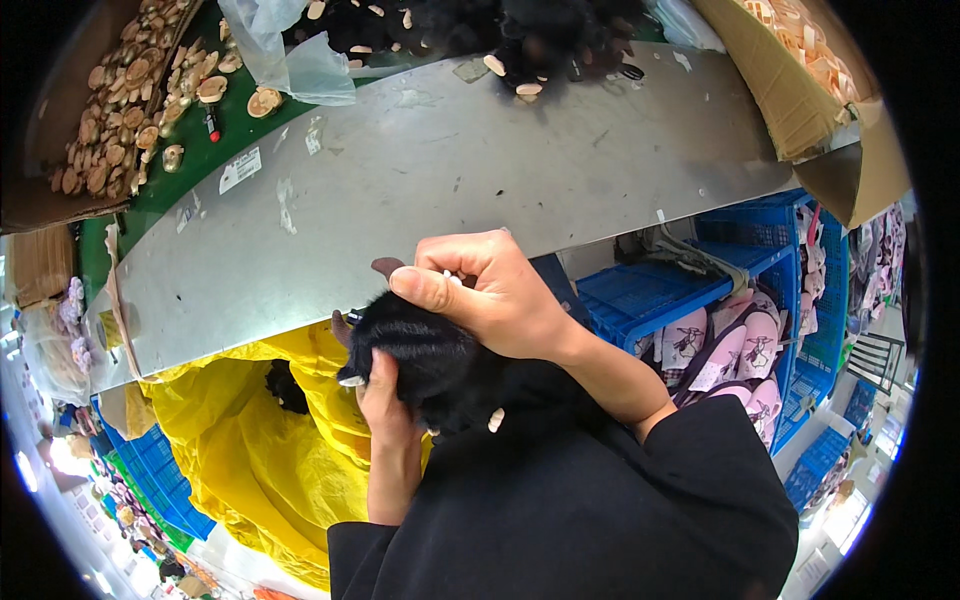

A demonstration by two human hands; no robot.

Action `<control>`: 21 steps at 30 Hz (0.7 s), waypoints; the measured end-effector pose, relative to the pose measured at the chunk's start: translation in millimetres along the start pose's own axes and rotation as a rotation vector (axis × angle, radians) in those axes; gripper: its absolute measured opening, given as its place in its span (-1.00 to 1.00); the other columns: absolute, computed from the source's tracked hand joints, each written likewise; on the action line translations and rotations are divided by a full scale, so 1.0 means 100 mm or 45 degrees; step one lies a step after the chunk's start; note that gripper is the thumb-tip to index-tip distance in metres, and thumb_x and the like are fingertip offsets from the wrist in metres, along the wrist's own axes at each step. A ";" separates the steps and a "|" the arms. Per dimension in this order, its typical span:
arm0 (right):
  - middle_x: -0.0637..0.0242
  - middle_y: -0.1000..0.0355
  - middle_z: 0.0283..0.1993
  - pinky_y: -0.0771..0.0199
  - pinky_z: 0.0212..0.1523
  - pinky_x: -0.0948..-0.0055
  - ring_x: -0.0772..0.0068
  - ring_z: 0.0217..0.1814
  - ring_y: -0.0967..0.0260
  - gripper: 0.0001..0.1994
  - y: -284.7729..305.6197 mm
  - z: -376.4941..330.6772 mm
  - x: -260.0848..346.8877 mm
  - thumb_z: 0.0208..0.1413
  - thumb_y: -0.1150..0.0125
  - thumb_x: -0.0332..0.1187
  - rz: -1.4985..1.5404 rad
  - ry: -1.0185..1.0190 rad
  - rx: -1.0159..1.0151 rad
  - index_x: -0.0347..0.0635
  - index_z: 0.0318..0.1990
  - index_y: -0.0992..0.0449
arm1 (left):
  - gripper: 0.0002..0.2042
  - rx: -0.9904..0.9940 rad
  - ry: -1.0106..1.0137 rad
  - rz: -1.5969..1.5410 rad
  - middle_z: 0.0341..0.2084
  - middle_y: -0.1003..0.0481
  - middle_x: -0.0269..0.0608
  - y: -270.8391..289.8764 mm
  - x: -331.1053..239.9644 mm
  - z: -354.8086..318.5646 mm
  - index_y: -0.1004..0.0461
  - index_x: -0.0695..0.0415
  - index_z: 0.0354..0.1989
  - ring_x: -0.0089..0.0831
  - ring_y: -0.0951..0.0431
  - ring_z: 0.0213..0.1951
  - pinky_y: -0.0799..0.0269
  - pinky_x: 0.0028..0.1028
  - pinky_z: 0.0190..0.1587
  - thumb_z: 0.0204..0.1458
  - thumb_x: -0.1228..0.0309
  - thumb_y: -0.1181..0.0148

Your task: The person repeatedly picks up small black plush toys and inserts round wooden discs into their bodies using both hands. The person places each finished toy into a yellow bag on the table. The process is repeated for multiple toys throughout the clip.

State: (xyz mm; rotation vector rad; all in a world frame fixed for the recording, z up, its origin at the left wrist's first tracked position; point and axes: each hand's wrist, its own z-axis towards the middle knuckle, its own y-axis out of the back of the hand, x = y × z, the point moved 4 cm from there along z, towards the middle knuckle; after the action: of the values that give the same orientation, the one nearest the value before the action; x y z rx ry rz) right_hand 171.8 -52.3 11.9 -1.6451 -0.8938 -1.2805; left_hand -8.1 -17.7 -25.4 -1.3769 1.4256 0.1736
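Black plush piece [430, 365] at frame centre, over my lap. My left hand [385, 415] cups it from below; my right hand [490, 290] clenched on its top, pinching small pale bit. Judging: this piece mid-work. Black plush heap [530, 40] top centre. Grey metal table [420, 180], green strip, yellow bag [270, 450] lower left, blue crates [650, 290] right.

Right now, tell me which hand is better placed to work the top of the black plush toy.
Probably the right hand: it sits on top of the black plush toy, thumb pressed in. The left hand supports it from below.
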 end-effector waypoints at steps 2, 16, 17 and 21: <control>0.34 -0.29 -0.61 -0.15 -0.54 0.46 0.60 -0.54 -0.10 -0.54 0.00 0.00 0.04 0.25 -0.30 -0.08 -0.070 0.046 -0.002 -0.37 -0.49 -0.50 | -0.42 0.030 -0.049 -0.010 0.15 -0.43 -0.10 0.02 -0.03 -0.01 -0.22 0.25 0.34 -0.24 -0.44 0.19 -0.31 -0.23 0.31 0.25 0.20 -0.20; 0.26 -0.37 -0.56 -0.25 -0.52 0.47 0.53 -0.56 -0.28 -0.67 -0.08 -0.04 0.04 0.25 -0.26 -0.34 -0.441 0.496 -0.287 -0.35 -0.53 -0.50 | -0.20 0.163 0.151 0.432 0.08 -0.46 -0.16 -0.14 -0.17 -0.08 -0.28 0.23 0.27 -0.29 -0.48 0.14 -0.37 -0.34 0.26 -0.21 0.32 -0.53; 0.26 -0.36 -0.56 -0.24 -0.52 0.46 0.51 -0.56 -0.27 -0.67 -0.09 -0.04 0.04 0.25 -0.26 -0.33 -0.468 0.504 -0.328 -0.34 -0.53 -0.50 | -0.23 0.137 0.129 0.466 0.05 -0.47 -0.17 -0.21 -0.18 -0.10 -0.33 0.24 0.23 -0.30 -0.49 0.12 -0.38 -0.35 0.24 -0.23 0.33 -0.52; 0.28 -0.34 -0.56 -0.23 -0.53 0.45 0.48 -0.57 -0.24 -0.66 -0.06 -0.03 0.04 0.26 -0.26 -0.27 -0.489 0.464 -0.410 -0.31 -0.51 -0.48 | -0.35 -0.024 0.027 0.590 -0.03 -0.49 -0.25 -0.51 -0.29 -0.11 -0.39 0.26 0.16 -0.40 -0.51 0.02 -0.43 -0.41 0.14 -0.18 0.48 -0.51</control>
State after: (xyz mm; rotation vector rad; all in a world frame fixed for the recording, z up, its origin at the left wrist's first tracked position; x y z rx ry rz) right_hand 166.0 -52.8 17.3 -1.4414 -0.8295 -2.0026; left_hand 17.6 -24.5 28.3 -1.0459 1.7476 0.4729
